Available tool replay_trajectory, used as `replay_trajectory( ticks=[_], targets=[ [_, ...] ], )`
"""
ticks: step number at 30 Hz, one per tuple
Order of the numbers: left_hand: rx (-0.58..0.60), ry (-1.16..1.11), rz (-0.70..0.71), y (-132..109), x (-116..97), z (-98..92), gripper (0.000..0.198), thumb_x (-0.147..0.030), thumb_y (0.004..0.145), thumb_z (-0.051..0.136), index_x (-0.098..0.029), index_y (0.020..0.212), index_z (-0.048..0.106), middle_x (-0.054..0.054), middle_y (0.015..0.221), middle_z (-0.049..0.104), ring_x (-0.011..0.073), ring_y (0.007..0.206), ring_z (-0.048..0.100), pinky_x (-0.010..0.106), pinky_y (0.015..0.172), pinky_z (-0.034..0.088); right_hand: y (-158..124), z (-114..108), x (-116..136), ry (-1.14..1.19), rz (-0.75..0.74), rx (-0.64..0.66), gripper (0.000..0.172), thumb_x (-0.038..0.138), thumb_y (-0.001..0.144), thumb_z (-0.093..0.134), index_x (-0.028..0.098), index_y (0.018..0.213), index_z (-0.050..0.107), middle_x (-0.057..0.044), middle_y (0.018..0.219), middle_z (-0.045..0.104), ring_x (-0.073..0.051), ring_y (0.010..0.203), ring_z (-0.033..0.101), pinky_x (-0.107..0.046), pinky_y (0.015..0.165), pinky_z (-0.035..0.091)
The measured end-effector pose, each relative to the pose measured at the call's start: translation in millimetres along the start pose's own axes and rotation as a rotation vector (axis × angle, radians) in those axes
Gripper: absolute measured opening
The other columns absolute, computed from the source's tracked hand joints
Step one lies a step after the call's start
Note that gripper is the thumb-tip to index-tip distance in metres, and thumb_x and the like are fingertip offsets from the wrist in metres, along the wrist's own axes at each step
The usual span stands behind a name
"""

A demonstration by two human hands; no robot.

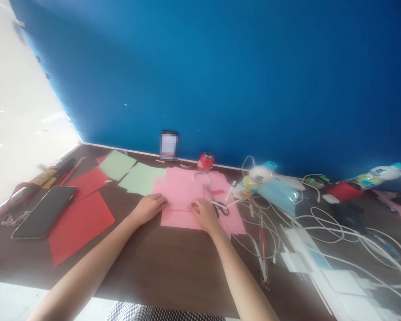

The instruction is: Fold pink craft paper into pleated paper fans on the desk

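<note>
Both my hands rest on a sheet of pink paper (182, 189) lying on the dark brown table (160, 263). My left hand (149, 208) presses on the sheet's left edge with its fingers curled down. My right hand (204, 214) presses near the middle of the sheet, fingers bent onto a fold line. More pink sheets lie under and behind it. A pair of scissors (215, 201) lies on the pink paper just right of my right hand.
Green sheets (142, 178) and red sheets (80, 223) lie to the left, beside a black phone (45, 211). A red can (205, 161) and a small blurred card stand by the blue wall. White cables (324, 223), chargers, bottles and a blue pack crowd the right.
</note>
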State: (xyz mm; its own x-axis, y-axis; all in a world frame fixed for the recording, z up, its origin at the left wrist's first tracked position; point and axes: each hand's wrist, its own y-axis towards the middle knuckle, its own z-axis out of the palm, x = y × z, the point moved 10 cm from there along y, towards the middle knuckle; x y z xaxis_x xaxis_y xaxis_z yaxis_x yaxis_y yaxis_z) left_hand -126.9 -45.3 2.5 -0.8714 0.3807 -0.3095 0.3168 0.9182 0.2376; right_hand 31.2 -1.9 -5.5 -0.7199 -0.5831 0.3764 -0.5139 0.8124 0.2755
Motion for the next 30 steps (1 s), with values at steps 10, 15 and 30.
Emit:
replay_trajectory(
  ticks=[10, 15, 30],
  targets=[
    [0.035, -0.131, 0.090, -5, 5, -5.7, 0.029, -0.020, 0.091, 0.033, -0.021, 0.104, 0.059, 0.006, 0.094, 0.054, 0.0165, 0.086, 0.050, 0.026, 0.075, 0.043, -2, -11, -2, 0.149, -0.038, 0.065, 0.009, 0.017, 0.083, 0.049, 0.019, 0.078, 0.056, -0.003, 0.083, 0.058, -0.017, 0.081, 0.055, -0.030, 0.073, 0.041],
    [0.013, -0.134, 0.093, -5, 4, -8.0, 0.031, -0.018, 0.090, 0.034, -0.021, 0.104, 0.061, 0.006, 0.089, 0.053, 0.0167, 0.084, 0.049, 0.026, 0.073, 0.044, -5, -17, 19, -0.004, -0.209, 0.018, 0.012, 0.021, 0.086, 0.048, 0.019, 0.079, 0.058, -0.004, 0.082, 0.058, -0.019, 0.082, 0.052, -0.032, 0.075, 0.039],
    [-0.172, 0.069, 0.162, -7, -2, -17.8, 0.033, -0.025, 0.092, 0.034, -0.020, 0.105, 0.064, 0.007, 0.079, 0.061, 0.0168, 0.076, 0.056, 0.032, 0.073, 0.043, -8, -23, 40, -0.334, -0.292, -0.111, 0.025, 0.017, 0.091, 0.035, 0.019, 0.083, 0.059, -0.006, 0.078, 0.058, -0.020, 0.077, 0.049, -0.035, 0.076, 0.035]
  ],
)
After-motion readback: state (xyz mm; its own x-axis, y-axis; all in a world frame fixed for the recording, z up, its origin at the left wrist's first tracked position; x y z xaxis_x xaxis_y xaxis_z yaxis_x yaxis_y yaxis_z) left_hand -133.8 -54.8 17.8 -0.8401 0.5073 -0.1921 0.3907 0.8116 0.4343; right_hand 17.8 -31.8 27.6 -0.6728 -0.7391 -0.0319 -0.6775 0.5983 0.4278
